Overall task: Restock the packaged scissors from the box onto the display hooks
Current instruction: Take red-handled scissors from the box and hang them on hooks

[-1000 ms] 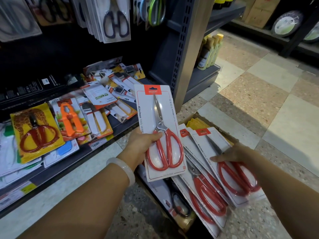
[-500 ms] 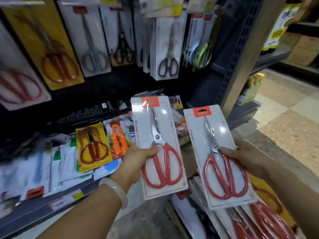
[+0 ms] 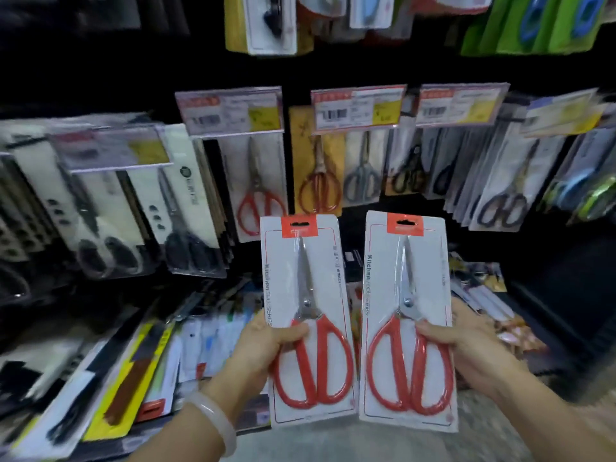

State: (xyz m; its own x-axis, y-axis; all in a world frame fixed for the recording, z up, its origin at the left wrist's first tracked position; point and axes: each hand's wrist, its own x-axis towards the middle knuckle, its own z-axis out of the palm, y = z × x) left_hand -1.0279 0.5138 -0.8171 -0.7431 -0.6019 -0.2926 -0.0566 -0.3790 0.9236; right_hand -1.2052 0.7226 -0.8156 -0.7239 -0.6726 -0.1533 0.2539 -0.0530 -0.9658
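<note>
I hold two white carded packs of red-handled kitchen scissors upright, side by side, before the display wall. My left hand grips the left pack at its left edge, thumb across the handles. My right hand grips the right pack at its right edge in the same way. Just above the left pack, a matching pack of red-handled scissors hangs on a hook under a price tag. The box is out of view.
Rows of other packaged scissors and knives hang on hooks left and right. A low shelf below holds a jumble of flat packaged tools. Green packs hang at the top right. The floor shows at the bottom.
My right hand lifted a second pack out of the box, and both packs rose in front of the hooks. My view swung up from the floor to the hanging display.
</note>
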